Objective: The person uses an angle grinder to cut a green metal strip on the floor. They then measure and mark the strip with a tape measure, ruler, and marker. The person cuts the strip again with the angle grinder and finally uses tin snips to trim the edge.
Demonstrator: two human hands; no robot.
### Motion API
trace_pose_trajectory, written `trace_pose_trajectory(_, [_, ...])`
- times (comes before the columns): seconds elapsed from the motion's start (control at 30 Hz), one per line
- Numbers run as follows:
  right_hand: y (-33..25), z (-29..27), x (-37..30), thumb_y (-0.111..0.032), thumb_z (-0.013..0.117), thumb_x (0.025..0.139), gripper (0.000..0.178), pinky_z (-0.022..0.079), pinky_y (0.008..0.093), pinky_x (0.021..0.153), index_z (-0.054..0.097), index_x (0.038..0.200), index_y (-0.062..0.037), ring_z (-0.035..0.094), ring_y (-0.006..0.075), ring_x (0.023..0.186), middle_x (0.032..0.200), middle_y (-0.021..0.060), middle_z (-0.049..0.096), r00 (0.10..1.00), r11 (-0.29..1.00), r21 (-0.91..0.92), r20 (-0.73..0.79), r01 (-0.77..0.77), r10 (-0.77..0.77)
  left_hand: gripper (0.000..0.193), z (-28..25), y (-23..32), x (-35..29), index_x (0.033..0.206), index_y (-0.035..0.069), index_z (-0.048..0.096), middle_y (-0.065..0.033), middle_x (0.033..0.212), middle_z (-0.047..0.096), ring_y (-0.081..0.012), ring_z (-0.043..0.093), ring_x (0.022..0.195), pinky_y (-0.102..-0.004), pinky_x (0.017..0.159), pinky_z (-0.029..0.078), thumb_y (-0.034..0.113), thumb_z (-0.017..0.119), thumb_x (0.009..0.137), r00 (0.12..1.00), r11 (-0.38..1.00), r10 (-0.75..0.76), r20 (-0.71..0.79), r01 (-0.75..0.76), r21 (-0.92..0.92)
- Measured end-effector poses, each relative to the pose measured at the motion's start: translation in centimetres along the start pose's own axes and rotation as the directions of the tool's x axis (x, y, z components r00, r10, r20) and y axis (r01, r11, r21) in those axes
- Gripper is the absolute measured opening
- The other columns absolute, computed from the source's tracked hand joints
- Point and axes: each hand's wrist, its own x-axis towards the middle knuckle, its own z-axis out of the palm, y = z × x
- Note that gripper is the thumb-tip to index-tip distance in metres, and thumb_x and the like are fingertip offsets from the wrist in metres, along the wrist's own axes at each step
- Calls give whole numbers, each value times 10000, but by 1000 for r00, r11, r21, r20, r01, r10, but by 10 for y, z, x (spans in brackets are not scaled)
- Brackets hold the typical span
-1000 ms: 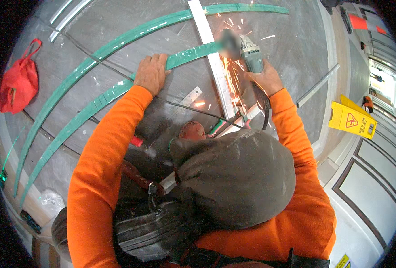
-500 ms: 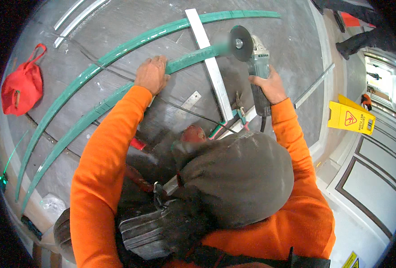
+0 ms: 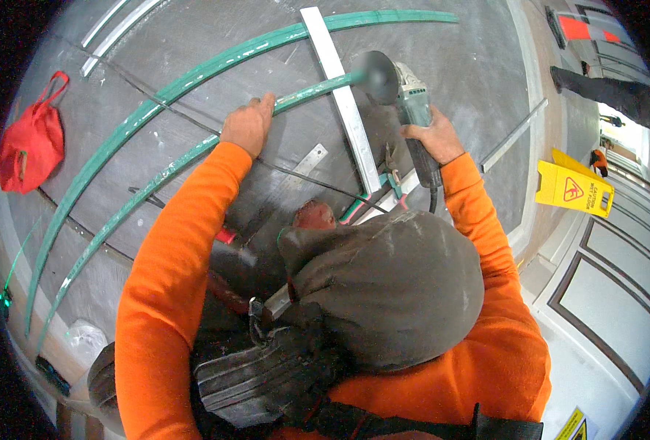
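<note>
My right hand (image 3: 436,138) is wrapped round the body of an angle grinder (image 3: 414,108). Its dark cutting disc (image 3: 385,77) stands at the right end of a narrow green metal strip (image 3: 307,94); a blur there hides whether they touch. My left hand (image 3: 247,127) grips this strip some way back from that end, fingers curled over it. The strip crosses a silver metal bar (image 3: 345,103) and curves toward the lower left. Beyond it lies a second, wider green strip (image 3: 193,75), also crossing the bar. Pliers (image 3: 389,176) with red and green handles rest below the grinder.
A black cable (image 3: 296,174) crosses the grey floor under my left arm. To the left lies a red bag (image 3: 35,139). A flat metal piece (image 3: 307,165) lies between my arms. At right stand a yellow floor sign (image 3: 571,187) and another person's dark-trousered leg (image 3: 604,92).
The strip in my left hand has turned and now shows a narrower side. Grinder and right hand have shifted slightly left. At the right, the other person's leg has moved.
</note>
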Motion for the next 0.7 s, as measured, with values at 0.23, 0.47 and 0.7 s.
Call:
trace_pose_trajectory(0.23, [8, 3, 3, -390, 787, 641, 689, 504, 386, 854, 591, 1144, 39, 662, 333, 944, 1023, 221, 676, 999, 999, 49, 33, -7, 5, 289, -7, 3, 1, 1091, 77, 453, -183, 964, 639, -381, 676, 819, -479, 677, 555, 201, 627, 897, 999, 1000, -19, 33, 19, -5])
trace_pose_trajectory(0.47, [1, 2, -6, -328, 774, 681, 623, 505, 380, 845, 598, 1178, 3, 664, 298, 935, 1034, 192, 681, 998, 982, 187, 46, 31, -41, 228, -8, 3, 0, 1044, 77, 460, -159, 896, 657, -342, 696, 779, -433, 650, 573, 183, 608, 906, 999, 999, 33, -32, -33, -19])
trace_pose_trajectory(0.7, [8, 5, 6, -298, 786, 680, 628, 512, 383, 847, 593, 1208, -18, 666, 311, 936, 1071, 189, 676, 993, 964, 256, 65, 76, -95, 216, -6, 4, 0, 1035, 84, 459, -142, 871, 653, -325, 698, 762, -418, 630, 577, 186, 603, 911, 998, 999, 36, -57, -35, 26])
